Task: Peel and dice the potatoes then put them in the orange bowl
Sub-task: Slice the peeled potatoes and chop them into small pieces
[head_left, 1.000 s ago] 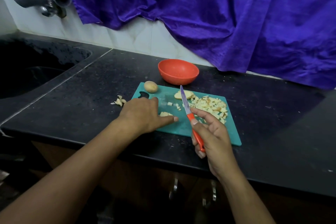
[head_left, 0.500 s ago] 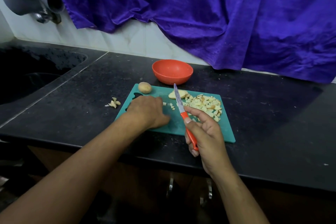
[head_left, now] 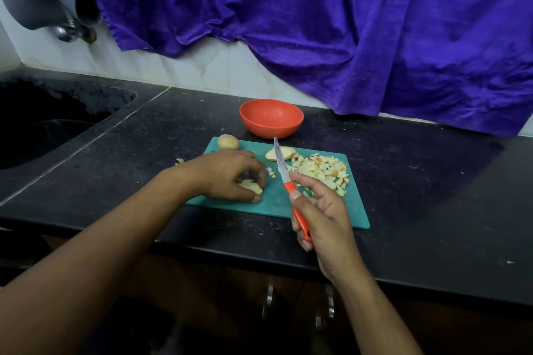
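Observation:
A teal cutting board (head_left: 274, 204) lies on the black counter. My left hand (head_left: 227, 174) curls over a small stack of potato slices (head_left: 252, 186) on the board's left part, fingers and thumb around them. My right hand (head_left: 320, 216) grips an orange-handled knife (head_left: 284, 173), its blade raised and pointing away over the board. A heap of diced potato (head_left: 326, 171) covers the board's right side, with potato slices (head_left: 281, 153) behind the blade. A whole unpeeled potato (head_left: 227, 142) sits at the board's far left corner. The orange bowl (head_left: 271, 118) stands behind the board and looks empty.
A dark sink (head_left: 49, 124) is sunk into the counter at the left, with a tap (head_left: 69, 32) above it. Peel scraps (head_left: 179, 161) lie just left of the board. A purple cloth (head_left: 317, 23) hangs over the back wall. The counter's front edge runs below my hands.
My left hand has gone from lying flat with a finger stretched out to curling around the potato slices. The knife stays raised in my right hand.

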The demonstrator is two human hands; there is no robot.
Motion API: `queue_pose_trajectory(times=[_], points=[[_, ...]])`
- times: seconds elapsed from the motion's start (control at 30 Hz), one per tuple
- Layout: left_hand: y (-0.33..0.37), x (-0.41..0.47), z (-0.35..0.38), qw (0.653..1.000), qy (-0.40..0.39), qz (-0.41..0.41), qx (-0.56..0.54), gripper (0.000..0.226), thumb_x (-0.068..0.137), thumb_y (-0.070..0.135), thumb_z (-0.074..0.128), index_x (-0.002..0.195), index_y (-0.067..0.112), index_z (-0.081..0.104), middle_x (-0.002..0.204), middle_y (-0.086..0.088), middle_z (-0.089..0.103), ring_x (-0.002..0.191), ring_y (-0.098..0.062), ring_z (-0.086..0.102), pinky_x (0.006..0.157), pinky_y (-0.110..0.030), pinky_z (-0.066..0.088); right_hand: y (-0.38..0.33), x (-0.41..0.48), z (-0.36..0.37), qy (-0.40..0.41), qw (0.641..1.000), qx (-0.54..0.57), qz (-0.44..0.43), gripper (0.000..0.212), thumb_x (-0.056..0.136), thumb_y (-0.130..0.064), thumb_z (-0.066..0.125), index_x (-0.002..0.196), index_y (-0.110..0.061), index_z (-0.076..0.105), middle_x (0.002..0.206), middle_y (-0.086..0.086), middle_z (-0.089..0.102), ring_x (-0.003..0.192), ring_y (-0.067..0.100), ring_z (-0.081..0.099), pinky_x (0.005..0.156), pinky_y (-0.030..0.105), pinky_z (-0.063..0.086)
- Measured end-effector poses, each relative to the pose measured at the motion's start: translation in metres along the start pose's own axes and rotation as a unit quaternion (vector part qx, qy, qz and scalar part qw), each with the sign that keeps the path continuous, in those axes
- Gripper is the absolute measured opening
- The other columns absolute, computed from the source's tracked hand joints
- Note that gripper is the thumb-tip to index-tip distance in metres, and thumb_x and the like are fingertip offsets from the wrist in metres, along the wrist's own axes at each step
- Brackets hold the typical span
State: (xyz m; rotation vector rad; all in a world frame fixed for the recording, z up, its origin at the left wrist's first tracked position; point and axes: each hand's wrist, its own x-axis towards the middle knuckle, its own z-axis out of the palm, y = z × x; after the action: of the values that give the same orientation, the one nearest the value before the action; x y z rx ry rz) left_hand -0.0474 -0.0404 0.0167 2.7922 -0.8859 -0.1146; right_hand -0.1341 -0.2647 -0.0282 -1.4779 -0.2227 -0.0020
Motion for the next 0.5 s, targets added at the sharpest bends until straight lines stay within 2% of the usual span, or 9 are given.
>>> queue_pose_trajectory(times=[0.2, 0.37, 0.5], points=[[-0.009, -0.017, 0.019, 0.992, 0.09, -0.069, -0.061, 0.077, 0.071, 0.077, 0.068, 0.135, 0.037, 0.056, 0.119, 0.018, 0.059, 0.094, 0.002, 0.06, 0.086, -0.034, 0.055, -0.002, 0.0, 0.002, 0.001, 1.0, -0.018, 0.009, 0.031, 0.102, -0.024, 0.061, 0.132, -0.034, 0.064, 0.061, 0.006, 0.056, 0.045, 0.011, 0.041, 0.037, 0.023, 0.032], [-0.01, -0.025, 0.035, 0.983, 0.134, -0.091, -0.082, 0.064, 0.076, 0.073, 0.07, 0.128, 0.037, 0.065, 0.113, 0.02, 0.057, 0.099, 0.001, 0.054, 0.09, -0.034, 0.052, -0.002, 0.001, 0.006, -0.004, 0.997, -0.074, 0.009, 0.032, 0.103, -0.024, 0.06, 0.133, -0.035, 0.062, 0.062, 0.006, 0.057, 0.045, 0.009, 0.043, 0.039, 0.022, 0.034], [-0.008, -0.025, 0.039, 0.979, 0.155, -0.094, -0.096, 0.058, 0.078, 0.066, 0.074, 0.127, 0.037, 0.067, 0.104, 0.019, 0.055, 0.092, 0.003, 0.051, 0.085, -0.029, 0.049, -0.001, 0.0, 0.011, 0.007, 0.988, -0.157, 0.01, 0.036, 0.104, -0.025, 0.058, 0.139, -0.036, 0.058, 0.061, 0.001, 0.06, 0.05, 0.003, 0.05, 0.047, 0.015, 0.039]])
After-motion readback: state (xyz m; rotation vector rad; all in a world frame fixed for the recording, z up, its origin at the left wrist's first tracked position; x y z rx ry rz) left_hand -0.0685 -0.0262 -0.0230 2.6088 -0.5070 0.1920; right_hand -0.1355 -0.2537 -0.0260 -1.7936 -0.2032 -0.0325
